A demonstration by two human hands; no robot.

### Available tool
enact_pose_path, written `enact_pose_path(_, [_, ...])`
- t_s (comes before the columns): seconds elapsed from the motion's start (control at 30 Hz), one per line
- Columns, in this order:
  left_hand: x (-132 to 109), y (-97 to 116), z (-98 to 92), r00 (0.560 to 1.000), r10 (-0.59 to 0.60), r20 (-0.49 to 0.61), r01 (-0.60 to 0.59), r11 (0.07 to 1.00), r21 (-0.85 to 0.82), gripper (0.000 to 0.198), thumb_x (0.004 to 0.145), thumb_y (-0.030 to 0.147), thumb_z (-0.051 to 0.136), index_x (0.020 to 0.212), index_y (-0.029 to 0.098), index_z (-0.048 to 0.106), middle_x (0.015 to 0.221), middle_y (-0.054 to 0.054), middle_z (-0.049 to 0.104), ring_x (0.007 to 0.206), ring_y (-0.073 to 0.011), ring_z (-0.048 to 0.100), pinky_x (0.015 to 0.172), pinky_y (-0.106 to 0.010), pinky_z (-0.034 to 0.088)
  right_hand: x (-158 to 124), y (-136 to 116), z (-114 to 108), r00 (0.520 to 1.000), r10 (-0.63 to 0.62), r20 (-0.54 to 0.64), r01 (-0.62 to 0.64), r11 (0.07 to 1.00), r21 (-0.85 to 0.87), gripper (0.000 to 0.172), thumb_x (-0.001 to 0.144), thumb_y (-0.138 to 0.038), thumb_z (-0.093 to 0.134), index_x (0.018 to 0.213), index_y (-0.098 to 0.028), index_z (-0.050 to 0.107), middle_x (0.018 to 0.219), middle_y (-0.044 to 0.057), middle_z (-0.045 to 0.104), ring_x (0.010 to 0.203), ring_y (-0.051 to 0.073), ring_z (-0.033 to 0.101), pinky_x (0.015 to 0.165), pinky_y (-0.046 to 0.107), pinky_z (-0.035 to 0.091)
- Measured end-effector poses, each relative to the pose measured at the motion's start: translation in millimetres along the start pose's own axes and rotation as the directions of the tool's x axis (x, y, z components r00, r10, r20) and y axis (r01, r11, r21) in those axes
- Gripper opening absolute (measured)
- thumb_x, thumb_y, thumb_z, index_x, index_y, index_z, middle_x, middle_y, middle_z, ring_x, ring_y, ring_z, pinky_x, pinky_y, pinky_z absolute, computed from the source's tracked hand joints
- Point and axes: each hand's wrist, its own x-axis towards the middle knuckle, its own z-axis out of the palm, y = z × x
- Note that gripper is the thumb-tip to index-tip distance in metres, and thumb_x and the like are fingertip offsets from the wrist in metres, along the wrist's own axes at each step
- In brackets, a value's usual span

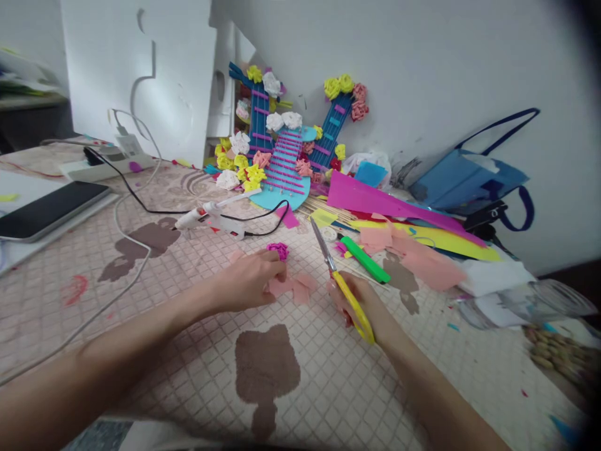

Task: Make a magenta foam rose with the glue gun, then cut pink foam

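Observation:
My right hand (359, 304) is wrapped around a pair of yellow-handled scissors (350, 294); their closed blades point away from me. My left hand (251, 279) is curled low over the cloth, thumb and fingers pinched at a peach paper piece (280, 286); the fingertips are partly hidden. Beside it lie more small peach squares (302, 290). Just beyond the left fingers rests a crumpled magenta paper flower (278, 250). A green cutter (365, 259) lies past the scissors.
A white glue gun (206, 216) with a black cord lies left of centre. Behind stands a decorated model with paper flowers (286, 163). Coloured sheets (399, 210) and a blue bag (474, 175) are at right. A phone (51, 210) and power strip (106, 164) sit left.

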Motion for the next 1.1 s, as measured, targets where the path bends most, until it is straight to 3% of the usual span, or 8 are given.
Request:
enact_pose_path(0.13, [-1,2,0.8,0.999,0.032,0.01,-0.033,0.996,0.086,0.031,0.065,0.001,0.055,0.092,0.016,0.062,0.101,-0.009,0.059,0.096,-0.0248,0.057,0.08,-0.036,0.044,1,1,0,1.0,-0.024,-0.014,0.023,1.0,-0.02,0.014,0.076,-0.03,0.056,0.072,-0.022,0.045,0.052,-0.009,0.04,0.037,0.007,0.041,0.033,0.018,0.037])
enact_pose_path(0.3, [2,4,5.9,0.996,0.087,-0.011,-0.085,0.991,0.106,0.023,0.07,0.002,0.053,0.088,0.015,0.061,0.097,-0.009,0.059,0.095,-0.0233,0.057,0.082,-0.036,0.045,2,-1,1,0.999,-0.015,-0.031,0.014,1.0,-0.018,0.021,0.075,-0.038,0.059,0.073,-0.022,0.045,0.052,-0.008,0.04,0.036,0.008,0.04,0.031,0.019,0.038])
enact_pose_path(0.43, [8,9,16.0,0.983,0.158,-0.095,-0.141,0.977,0.162,0.019,0.08,0.007,0.051,0.095,0.014,0.06,0.098,-0.008,0.059,0.096,-0.0223,0.055,0.085,-0.036,0.043,3,-2,2,0.999,-0.019,-0.032,0.019,1.0,0.009,0.025,0.075,-0.042,0.06,0.071,-0.022,0.044,0.05,-0.009,0.039,0.036,0.008,0.039,0.031,0.02,0.037])
enact_pose_path(0.57, [18,16,26.6,0.978,0.155,-0.139,-0.109,0.949,0.294,0.015,0.087,0.013,0.051,0.098,0.013,0.061,0.102,-0.01,0.061,0.1,-0.025,0.053,0.086,-0.039,0.042,3,-2,4,0.999,-0.033,-0.041,0.034,0.999,0.019,0.027,0.075,-0.042,0.061,0.069,-0.022,0.043,0.049,-0.009,0.038,0.034,0.007,0.037,0.03,0.019,0.036])
enact_pose_path(0.77, [30,13,34.0,0.969,0.212,-0.13,-0.134,0.885,0.445,0.015,0.09,0.018,0.052,0.081,0.014,0.063,0.088,-0.007,0.065,0.087,-0.0233,0.056,0.077,-0.037,0.04,4,-3,4,0.997,-0.004,-0.073,0.008,0.999,0.051,0.032,0.073,-0.046,0.064,0.068,-0.022,0.044,0.048,-0.009,0.04,0.035,0.007,0.039,0.03,0.018,0.037])
enact_pose_path(0.87, [27,10,31.2,0.921,0.284,-0.267,-0.146,0.887,0.439,0.016,0.093,0.018,0.049,0.087,0.014,0.063,0.092,-0.007,0.067,0.09,-0.0211,0.056,0.081,-0.036,0.039,6,-4,4,0.995,0.035,-0.091,-0.02,0.986,0.167,0.036,0.073,-0.052,0.063,0.069,-0.021,0.045,0.049,-0.008,0.045,0.035,0.006,0.039,0.03,0.017,0.035])
enact_pose_path(0.97, [21,10,24.6,0.819,0.382,-0.428,-0.181,0.88,0.44,0.016,0.094,0.017,0.046,0.096,0.014,0.062,0.099,-0.007,0.068,0.095,-0.0206,0.056,0.083,-0.036,0.038,9,-3,5,0.998,-0.006,-0.068,0.026,0.952,0.306,0.04,0.075,-0.058,0.06,0.074,-0.02,0.049,0.06,-0.004,0.054,0.036,0.005,0.039,0.031,0.017,0.034])
enact_pose_path(1.1, [14,11,17.6,0.713,0.548,-0.438,-0.312,0.807,0.502,0.021,0.097,0.016,0.041,0.103,0.016,0.06,0.108,-0.007,0.068,0.102,-0.0214,0.056,0.087,-0.039,0.038,12,0,8,0.998,-0.059,0.012,0.045,0.868,0.494,0.034,0.073,-0.047,0.068,0.077,-0.021,0.047,0.056,-0.008,0.047,0.038,0.004,0.036,0.032,0.016,0.03])
